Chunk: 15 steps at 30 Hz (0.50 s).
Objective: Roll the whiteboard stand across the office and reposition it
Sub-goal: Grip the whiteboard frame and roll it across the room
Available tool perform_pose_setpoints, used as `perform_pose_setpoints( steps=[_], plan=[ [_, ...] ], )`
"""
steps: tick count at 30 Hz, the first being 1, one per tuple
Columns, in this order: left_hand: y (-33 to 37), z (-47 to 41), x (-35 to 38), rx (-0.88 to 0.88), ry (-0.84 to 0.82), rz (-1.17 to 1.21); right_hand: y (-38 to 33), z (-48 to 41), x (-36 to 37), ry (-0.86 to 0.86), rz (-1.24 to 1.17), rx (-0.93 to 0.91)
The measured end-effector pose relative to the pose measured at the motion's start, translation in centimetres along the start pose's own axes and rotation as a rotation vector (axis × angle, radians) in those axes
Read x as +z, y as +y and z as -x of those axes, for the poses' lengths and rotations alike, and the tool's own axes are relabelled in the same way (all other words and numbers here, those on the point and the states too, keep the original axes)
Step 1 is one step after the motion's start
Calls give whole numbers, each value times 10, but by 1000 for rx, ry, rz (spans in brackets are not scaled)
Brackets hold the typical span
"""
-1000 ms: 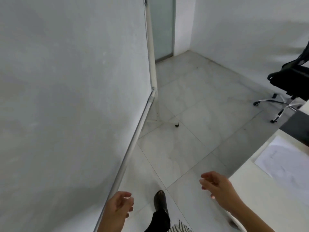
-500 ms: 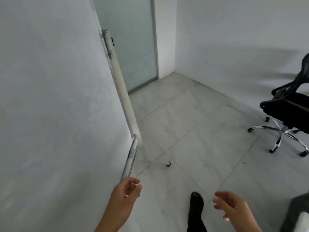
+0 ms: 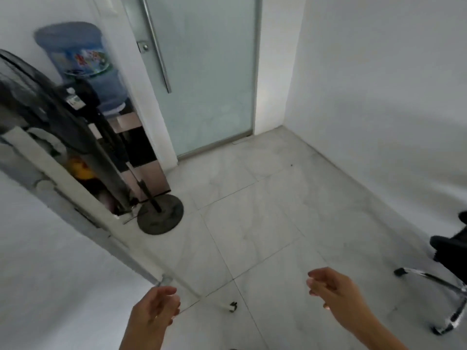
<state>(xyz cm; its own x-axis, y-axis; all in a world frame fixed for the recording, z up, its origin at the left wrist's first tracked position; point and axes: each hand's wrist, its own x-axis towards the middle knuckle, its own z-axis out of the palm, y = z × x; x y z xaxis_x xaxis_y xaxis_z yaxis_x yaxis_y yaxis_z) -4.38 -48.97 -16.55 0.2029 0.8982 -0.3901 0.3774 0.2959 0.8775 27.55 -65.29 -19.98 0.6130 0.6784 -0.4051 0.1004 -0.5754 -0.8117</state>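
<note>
The whiteboard (image 3: pixel 50 261) fills the left of the head view, and its framed edge (image 3: pixel 83 198) slants down to a lower corner (image 3: pixel 165 279) at bottom centre. A thin stand leg runs from that corner to a small caster (image 3: pixel 232 306) on the tiled floor. My left hand (image 3: pixel 156 311) hovers just below the corner with loosely curled fingers. Whether it touches the frame I cannot tell. My right hand (image 3: pixel 331 291) hangs in the air to the right, away from the board and holding nothing.
Behind the board's edge stand a black pedestal fan with a round base (image 3: pixel 160 215) and a water dispenser with a blue bottle (image 3: pixel 80 64). A frosted glass door (image 3: pixel 202 72) is straight ahead. An office chair (image 3: pixel 449 261) is at the right. White walls close the corner.
The board's edge has swung left across the view, uncovering the fan, dispenser and door. The desk has left the view. Both hands stay empty near the board's lower corner.
</note>
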Motion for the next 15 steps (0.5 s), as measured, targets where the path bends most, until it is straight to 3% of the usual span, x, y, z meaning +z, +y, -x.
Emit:
perform_pose_setpoints(
  steps=[8, 15],
  plan=[
    [10, -84, 30, -146, 275, 77, -83, -165, 33, -277, 151, -131],
    [51, -124, 29, -170, 511, 172, -182, -264, 63, -533, 298, -287]
  ],
)
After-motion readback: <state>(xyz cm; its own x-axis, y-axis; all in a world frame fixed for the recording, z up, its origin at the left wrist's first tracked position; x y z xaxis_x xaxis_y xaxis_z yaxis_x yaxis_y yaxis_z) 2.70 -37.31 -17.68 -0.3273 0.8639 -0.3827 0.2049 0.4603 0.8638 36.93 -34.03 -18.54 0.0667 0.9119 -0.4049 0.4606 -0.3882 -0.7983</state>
